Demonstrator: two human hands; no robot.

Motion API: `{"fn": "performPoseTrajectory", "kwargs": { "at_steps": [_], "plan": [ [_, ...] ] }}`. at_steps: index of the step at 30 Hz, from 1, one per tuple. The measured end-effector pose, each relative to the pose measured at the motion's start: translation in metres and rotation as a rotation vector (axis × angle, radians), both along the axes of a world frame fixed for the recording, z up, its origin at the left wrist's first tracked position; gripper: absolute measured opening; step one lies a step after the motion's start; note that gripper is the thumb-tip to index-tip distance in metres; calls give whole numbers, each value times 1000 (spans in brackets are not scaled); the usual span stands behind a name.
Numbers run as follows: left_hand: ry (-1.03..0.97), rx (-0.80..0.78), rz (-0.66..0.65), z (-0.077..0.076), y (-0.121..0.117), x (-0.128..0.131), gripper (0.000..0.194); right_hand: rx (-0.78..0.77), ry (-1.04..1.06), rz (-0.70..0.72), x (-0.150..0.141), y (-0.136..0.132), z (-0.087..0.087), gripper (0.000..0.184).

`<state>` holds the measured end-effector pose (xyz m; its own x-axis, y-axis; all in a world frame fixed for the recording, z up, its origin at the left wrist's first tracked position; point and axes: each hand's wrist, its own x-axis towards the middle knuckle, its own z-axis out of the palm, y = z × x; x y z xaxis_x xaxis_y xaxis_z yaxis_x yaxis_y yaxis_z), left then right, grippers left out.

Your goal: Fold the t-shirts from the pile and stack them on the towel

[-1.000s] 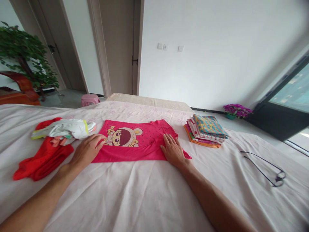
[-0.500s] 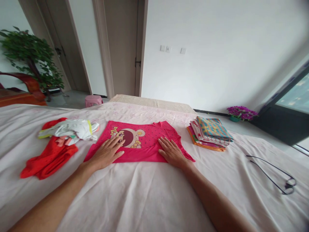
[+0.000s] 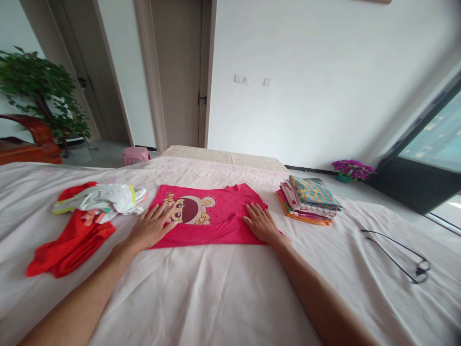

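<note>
A pink-red T-shirt (image 3: 223,230) with a cartoon girl print and small dark dots lies spread on the pale bed sheet (image 3: 201,288). My left hand (image 3: 154,227) rests flat with fingers stretched on its left part, beside the printed face. On the right part of the shirt lies my right hand (image 3: 262,223), palm down and fingers spread, covering some of that edge. Slight wrinkles run across the cloth near my right hand. Neither hand grips anything.
Left of the shirt is a loose heap of red clothes (image 3: 72,242) and a white garment (image 3: 113,197) with yellow trim. A stack of folded clothes (image 3: 311,194) stands to the right, with black-framed glasses (image 3: 399,254) nearer me. Beyond the bed is a pink stool (image 3: 136,155).
My left hand went from pinching the shirt's left edge to lying flat on it, then slid left. My right hand shifted slightly right along the cloth.
</note>
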<state>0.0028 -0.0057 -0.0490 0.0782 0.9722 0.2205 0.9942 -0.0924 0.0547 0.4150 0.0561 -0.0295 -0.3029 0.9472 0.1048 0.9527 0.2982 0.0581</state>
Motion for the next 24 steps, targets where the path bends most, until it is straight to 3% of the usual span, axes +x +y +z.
{"fn": "performPoseTrajectory", "kwargs": {
  "at_steps": [9,12,15,18,21,24],
  "plan": [
    [78,-15,181,4,8,-3,58,-30,47,-114,5,6,-2,65],
    [110,32,163,7,21,8,52,26,42,-114,3,4,-2,62],
    [42,55,-1,8,44,27,51,99,-3,-24,-3,5,4,55],
    [-44,-2,-127,6,67,45,59,85,-28,153,-12,16,11,53],
    [-61,-64,-122,1,85,52,65,-33,1,274,-21,36,13,56],
    [-48,-95,-69,-4,100,39,66,-123,20,289,-20,62,9,61]
  ]
}}
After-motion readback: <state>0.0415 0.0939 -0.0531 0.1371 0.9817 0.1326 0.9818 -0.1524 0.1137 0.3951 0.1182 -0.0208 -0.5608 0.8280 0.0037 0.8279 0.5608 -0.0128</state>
